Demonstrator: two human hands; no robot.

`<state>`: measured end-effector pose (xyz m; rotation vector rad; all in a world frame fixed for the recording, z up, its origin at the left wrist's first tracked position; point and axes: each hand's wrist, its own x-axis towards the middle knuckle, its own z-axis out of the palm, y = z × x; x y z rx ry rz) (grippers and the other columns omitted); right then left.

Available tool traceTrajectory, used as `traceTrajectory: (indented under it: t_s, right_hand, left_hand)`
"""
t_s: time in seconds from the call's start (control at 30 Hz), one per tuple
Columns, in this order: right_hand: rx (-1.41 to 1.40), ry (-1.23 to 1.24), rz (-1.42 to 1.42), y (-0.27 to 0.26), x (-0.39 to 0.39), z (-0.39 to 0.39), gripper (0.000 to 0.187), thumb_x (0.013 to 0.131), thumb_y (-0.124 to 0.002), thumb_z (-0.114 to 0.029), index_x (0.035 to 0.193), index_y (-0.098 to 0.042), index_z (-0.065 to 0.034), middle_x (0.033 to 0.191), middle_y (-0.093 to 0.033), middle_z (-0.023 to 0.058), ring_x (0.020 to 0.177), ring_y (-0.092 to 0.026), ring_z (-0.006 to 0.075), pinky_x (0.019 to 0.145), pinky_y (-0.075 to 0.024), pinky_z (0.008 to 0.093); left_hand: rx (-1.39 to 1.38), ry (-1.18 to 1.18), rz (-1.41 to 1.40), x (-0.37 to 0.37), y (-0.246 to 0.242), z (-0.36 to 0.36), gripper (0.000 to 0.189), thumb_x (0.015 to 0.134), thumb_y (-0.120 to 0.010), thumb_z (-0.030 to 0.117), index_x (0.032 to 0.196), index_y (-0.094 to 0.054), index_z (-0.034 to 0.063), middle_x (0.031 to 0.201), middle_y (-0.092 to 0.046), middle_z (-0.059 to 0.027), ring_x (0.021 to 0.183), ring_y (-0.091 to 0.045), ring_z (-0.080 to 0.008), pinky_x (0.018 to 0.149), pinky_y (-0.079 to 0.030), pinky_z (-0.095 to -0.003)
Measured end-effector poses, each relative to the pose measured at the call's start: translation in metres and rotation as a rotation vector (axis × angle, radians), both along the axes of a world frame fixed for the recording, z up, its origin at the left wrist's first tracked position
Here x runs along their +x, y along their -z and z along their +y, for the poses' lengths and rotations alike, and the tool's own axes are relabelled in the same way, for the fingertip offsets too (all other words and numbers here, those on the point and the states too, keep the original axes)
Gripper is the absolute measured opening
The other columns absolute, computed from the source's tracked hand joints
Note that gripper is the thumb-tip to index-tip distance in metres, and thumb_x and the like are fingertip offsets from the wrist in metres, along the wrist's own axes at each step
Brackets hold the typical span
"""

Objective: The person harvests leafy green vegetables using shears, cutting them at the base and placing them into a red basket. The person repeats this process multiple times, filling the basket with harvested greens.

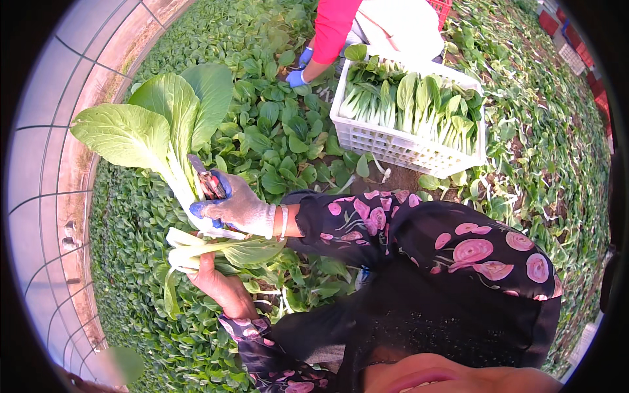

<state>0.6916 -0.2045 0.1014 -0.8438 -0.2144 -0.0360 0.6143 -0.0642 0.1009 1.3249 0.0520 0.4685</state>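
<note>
My right hand [241, 204], in a white and blue work glove, grips a large pale-stemmed bok choy plant [169, 162], its broad leaves spread up and left. The same hand also holds a small red-handled knife [212, 185], its blade lying alongside the stems. Just below, my bare left hand [221, 287] holds more bok choy [184, 258], with the white bases pointing left and the leaves right. The two bunches come close together, and the glove partly covers where they meet. Some fingers of both hands are hidden.
A white plastic crate [408, 152] packed with upright bok choy stands at upper right. Beside it, a co-worker in a red sleeve [334, 29] reaches blue-gloved hands [297, 77] into growing greens [275, 127]. Loose leaves [530, 147] litter the right; a curved greenhouse wall [44, 147] runs left.
</note>
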Motion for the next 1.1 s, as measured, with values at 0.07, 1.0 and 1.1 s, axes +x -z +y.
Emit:
traceTrajectory:
  t_s: [0.07, 1.0, 1.1]
  right_hand:
    - [-0.040, 0.088, -0.038, 0.001, -0.002, -0.001, 0.034, 0.078, -0.082, -0.012, 0.101, -0.059, -0.0048, 0.087, -0.058, -0.0022, 0.080, -0.051, 0.0071, 0.075, -0.0475, 0.0270]
    - [-0.088, -0.567, -0.171, 0.045, -0.011, 0.137, 0.007, 0.085, -0.067, -0.002, 0.092, -0.069, -0.0034, 0.071, -0.062, -0.0011, 0.056, -0.055, 0.0087, 0.052, -0.0443, 0.0256]
    - [-0.146, -0.656, 0.100, 0.069, -0.012, 0.166, 0.004, 0.085, -0.067, -0.002, 0.088, -0.068, -0.0030, 0.072, -0.062, -0.0011, 0.059, -0.057, 0.0096, 0.055, -0.0452, 0.0251]
  left_hand:
    - [-0.040, -0.021, 0.086, 0.004, 0.004, -0.003, 0.059, 0.083, -0.070, 0.008, 0.138, -0.049, -0.0004, 0.123, -0.062, -0.0122, 0.109, -0.063, -0.0245, 0.099, -0.052, -0.0391]
    - [0.169, -0.329, 0.061, -0.083, 0.048, 0.119, 0.040, 0.083, -0.066, -0.006, 0.122, -0.063, -0.0005, 0.106, -0.071, -0.0056, 0.092, -0.068, -0.0156, 0.085, -0.054, -0.0284]
    - [0.350, -0.456, 0.072, -0.102, 0.055, 0.126, 0.036, 0.080, -0.067, -0.006, 0.116, -0.067, 0.0006, 0.100, -0.072, -0.0038, 0.087, -0.067, -0.0131, 0.080, -0.054, -0.0264]
